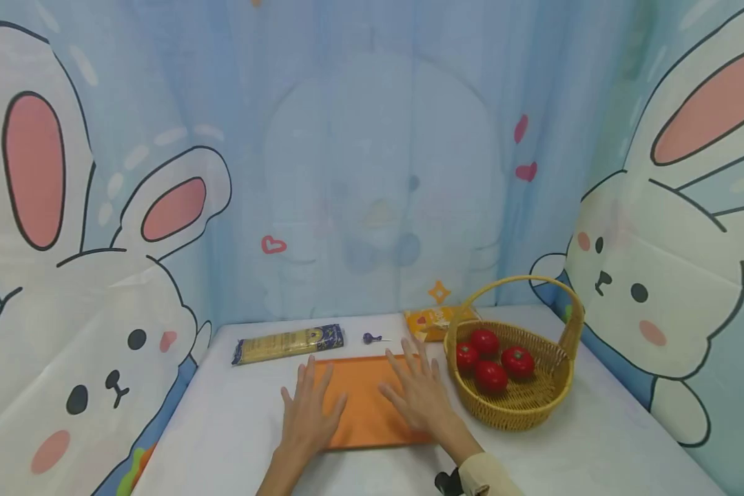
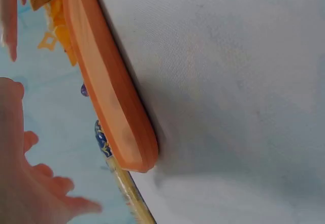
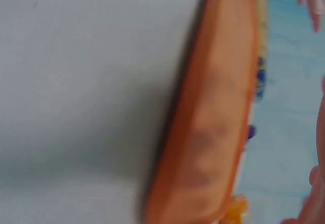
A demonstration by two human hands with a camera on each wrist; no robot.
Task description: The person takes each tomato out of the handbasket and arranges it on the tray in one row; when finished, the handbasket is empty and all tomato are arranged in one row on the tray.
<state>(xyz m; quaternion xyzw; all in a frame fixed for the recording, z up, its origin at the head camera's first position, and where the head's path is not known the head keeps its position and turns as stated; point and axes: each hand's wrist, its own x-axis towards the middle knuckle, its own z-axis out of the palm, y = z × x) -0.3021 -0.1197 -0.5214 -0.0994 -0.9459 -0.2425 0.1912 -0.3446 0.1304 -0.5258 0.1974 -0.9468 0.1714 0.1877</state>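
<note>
Orange shows between the left hand (image 1: 308,415) and the right hand (image 1: 419,394), both bare, which hover above the two ends of the tray (image 1: 362,406), apart from each other, backs to the head camera. Their fingers are straight and spread, and neither holds anything; the left wrist view shows a gap between the left hand and the tray. That wide, loose spread looks like a hand at rest in the air rather than one bearing weight.

The tray lies flat on the white table (image 1: 217,427), straight in front of the person, probably put there so both hands reach it equally well. It is oblong and plain, its top paler than its sides in the wrist views, with sloping sides, a trimmed corner and soft shadows on its face. The right wrist view is too blurred to show its finish.

Just past its far edge lie a long yellow packet (image 1: 288,344) with blue ends, to the left, and a purple lollipop (image 1: 368,338), near the middle; an orange snack bag (image 1: 432,320) sits farther right, partly behind the wicker basket (image 1: 514,418). The basket stands upright just beside the right hand and holds four red tomatoes (image 1: 490,377); its raised wall presumably keeps such round things from rolling. Beyond the table hangs a blue curtain (image 1: 359,103) printed with white rabbits (image 1: 118,296).
</note>
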